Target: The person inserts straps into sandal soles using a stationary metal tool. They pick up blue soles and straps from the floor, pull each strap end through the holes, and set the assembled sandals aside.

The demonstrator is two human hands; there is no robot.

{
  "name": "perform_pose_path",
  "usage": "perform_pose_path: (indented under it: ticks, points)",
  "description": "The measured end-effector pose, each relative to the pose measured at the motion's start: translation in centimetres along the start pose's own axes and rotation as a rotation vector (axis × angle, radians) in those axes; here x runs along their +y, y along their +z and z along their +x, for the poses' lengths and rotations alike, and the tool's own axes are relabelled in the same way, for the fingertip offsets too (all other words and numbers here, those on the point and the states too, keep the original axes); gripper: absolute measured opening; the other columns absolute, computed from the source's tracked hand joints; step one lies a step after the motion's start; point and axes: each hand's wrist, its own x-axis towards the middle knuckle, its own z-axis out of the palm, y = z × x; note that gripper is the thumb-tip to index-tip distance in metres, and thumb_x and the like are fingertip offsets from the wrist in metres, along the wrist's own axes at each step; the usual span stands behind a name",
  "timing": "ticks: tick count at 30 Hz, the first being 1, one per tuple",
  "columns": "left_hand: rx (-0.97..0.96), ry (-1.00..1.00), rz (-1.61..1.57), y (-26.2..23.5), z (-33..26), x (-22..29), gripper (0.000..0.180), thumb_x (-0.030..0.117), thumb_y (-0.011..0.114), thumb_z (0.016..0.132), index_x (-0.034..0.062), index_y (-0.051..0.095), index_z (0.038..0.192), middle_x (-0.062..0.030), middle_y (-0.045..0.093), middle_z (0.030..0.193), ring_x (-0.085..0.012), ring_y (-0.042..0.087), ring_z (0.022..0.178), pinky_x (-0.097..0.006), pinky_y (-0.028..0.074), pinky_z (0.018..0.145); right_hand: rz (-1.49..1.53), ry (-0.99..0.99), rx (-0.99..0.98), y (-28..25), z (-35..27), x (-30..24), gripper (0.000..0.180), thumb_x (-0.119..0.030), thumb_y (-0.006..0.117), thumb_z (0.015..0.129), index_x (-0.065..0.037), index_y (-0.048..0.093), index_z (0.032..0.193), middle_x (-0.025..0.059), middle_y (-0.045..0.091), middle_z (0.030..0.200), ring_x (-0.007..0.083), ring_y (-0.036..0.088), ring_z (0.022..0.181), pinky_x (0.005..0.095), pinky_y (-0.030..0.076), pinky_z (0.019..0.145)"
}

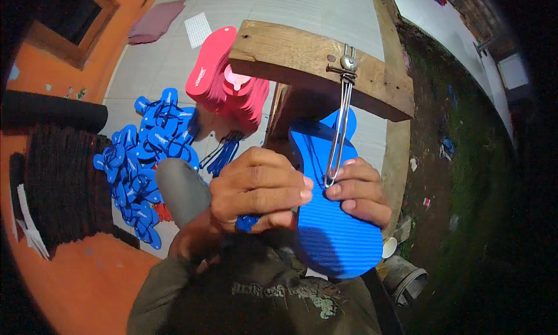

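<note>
A blue flip-flop sole [340, 239] with a ribbed face lies tilted in front of me. My right hand [361, 191] grips its right edge, fingertips on the ribbed face. Against that face, close to those fingertips, rests the tip of a long metal wire loop [339, 134], which is fastened to a wooden beam [290, 51]. At the sole's left edge my left hand [258, 187] is closed, fingers curled. A bit of blue material [247, 222] shows under its palm; its kind is mostly hidden. Behind the wire loop another blue sole [343, 121] shows in part.
Blue flip-flops [165, 117] lie heaped on the tiled floor at left, near blue straps [225, 152]. Stacked pink soles [212, 73] stand beyond. Dark stacked sheets [64, 184] lean by the orange wall [133, 259]. A bucket [410, 280] stands at lower right.
</note>
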Motion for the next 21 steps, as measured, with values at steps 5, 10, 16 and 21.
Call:
perform_pose_path:
  ticks: [5,10,16,21]
  points:
    - [0.046,-0.040,-0.041,1.0,-0.2,-0.7,0.021,0.021,0.067,0.071,0.0054,0.065,0.085,-0.0073,0.062,0.084,-0.0217,0.057,0.073,-0.030,0.046,0.063,0.001,0.043,0.035,-0.2,-0.2,0.1,0.011,-0.011,0.058,0.075,-0.010,0.048,0.079,0.0085,0.064,0.080,0.0242,0.062,0.080,0.0400,0.044,0.079]
    - [0.011,-0.070,0.041,1.1,0.5,-0.5,0.021,0.018,0.065,0.073,0.0044,0.063,0.088,-0.0077,0.061,0.085,-0.0231,0.056,0.074,-0.031,0.046,0.065,0.045,0.118,-0.007,-0.9,0.5,-0.2,0.009,-0.011,0.057,0.077,-0.006,0.050,0.081,0.0109,0.064,0.079,0.0253,0.062,0.079,0.0406,0.043,0.081]
    - [0.178,-0.407,0.278,2.5,4.8,-2.9,0.016,0.013,0.063,0.073,0.0034,0.060,0.086,-0.0155,0.059,0.080,-0.0296,0.058,0.077,-0.035,0.045,0.064,-0.143,0.533,0.308,1.3,2.9,1.3,0.030,-0.006,0.066,0.074,0.000,0.054,0.101,0.0093,0.060,0.096,0.0152,0.056,0.085,0.0271,0.045,0.077]
    - [0.142,-0.719,-0.101,-0.7,3.7,-1.6,0.015,0.012,0.065,0.075,0.0018,0.058,0.083,-0.0056,0.058,0.074,-0.0082,0.053,0.056,-0.020,0.041,0.044,0.070,0.312,0.425,1.3,4.0,3.3,0.033,-0.004,0.071,0.070,0.000,0.056,0.099,0.0068,0.062,0.091,0.0131,0.059,0.078,0.0249,0.046,0.071]
